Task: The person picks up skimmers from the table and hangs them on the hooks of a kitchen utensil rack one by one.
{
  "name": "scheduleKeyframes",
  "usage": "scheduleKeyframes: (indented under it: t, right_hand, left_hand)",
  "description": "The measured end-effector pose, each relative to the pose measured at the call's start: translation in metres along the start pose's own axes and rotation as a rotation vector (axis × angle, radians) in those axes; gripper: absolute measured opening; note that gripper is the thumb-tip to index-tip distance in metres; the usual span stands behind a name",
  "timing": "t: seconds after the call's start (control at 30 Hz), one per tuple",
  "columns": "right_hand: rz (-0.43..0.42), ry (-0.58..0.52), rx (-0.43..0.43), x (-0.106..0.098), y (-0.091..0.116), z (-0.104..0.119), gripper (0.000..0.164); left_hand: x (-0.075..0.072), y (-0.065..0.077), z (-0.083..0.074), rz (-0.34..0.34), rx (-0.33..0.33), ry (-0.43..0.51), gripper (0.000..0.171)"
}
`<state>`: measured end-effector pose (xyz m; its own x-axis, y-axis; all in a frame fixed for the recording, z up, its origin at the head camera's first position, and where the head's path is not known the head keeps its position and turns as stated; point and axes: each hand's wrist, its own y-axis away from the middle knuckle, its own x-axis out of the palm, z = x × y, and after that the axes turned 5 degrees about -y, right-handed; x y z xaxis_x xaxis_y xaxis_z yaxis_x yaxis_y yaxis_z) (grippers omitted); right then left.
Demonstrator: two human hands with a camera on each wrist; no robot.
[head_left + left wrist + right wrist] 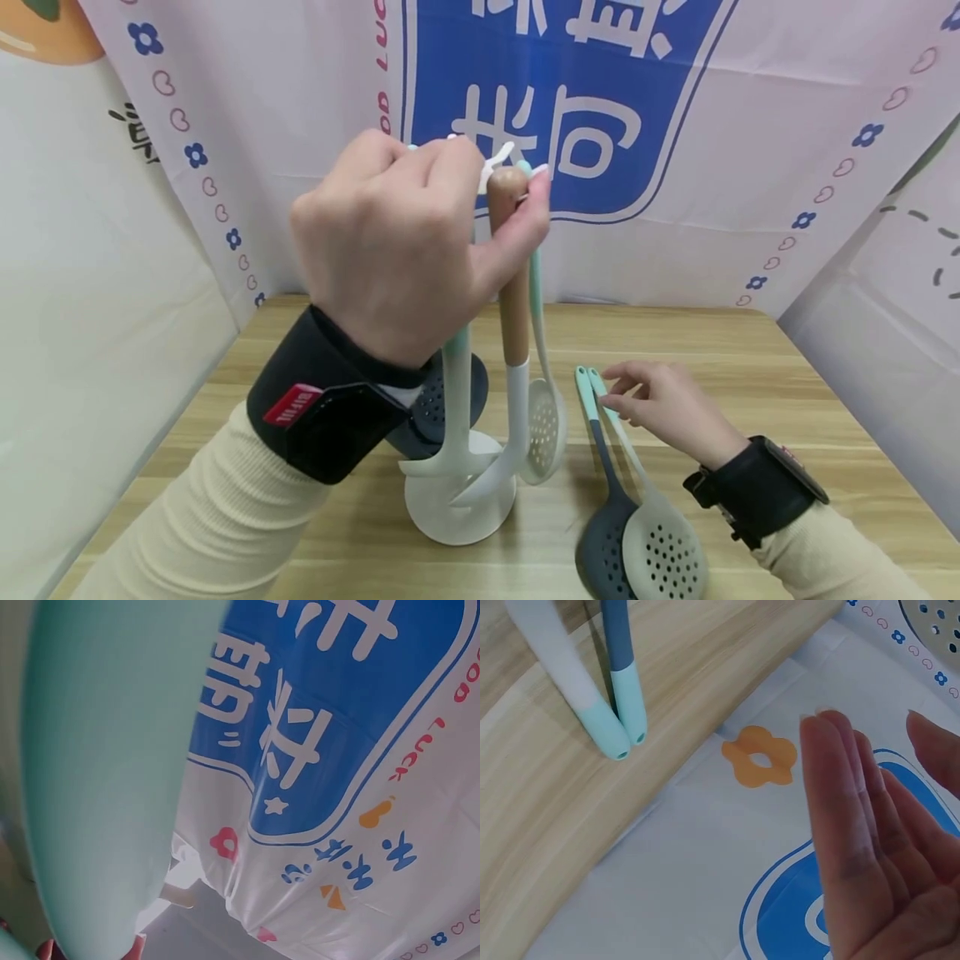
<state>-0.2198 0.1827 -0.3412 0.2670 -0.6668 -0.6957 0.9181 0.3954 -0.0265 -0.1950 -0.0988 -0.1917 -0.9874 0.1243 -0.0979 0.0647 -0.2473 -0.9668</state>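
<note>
At the top of a white utensil rack (459, 510), my left hand (390, 242) curls its fingers, which are mostly hidden, and its thumb crosses a wooden-handled white utensil (514, 325). A pale utensil with a mint handle (456, 400) hangs below the hand; a mint handle (112, 765) fills the left wrist view's left side. A pale skimmer (546, 429) hangs at the rack's right, dark utensils (427, 408) behind. My right hand (663, 408), fingers relaxed and holding nothing, hovers beside the mint handles of a dark slotted turner (603, 525) and a pale skimmer (663, 546).
A wooden table (337, 542) bears the rack and both lying utensils. Behind it hangs a printed white cloth (675, 258) with a blue panel, and pale cloth walls rise at both sides.
</note>
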Motion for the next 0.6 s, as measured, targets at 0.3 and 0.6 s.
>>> scheduleKeyframes:
  t: [0.3, 0.6]
  right_hand:
    - [0.022, -0.001, 0.054, 0.005, 0.001, -0.016, 0.039]
    - [0.025, 0.039, 0.073, 0.006, 0.0, -0.027, 0.037]
  left_hand:
    - [-0.003, 0.001, 0.007, 0.001, 0.0, 0.073, 0.058]
    - [0.026, 0.014, 0.024, -0.074, -0.047, 0.142, 0.047]
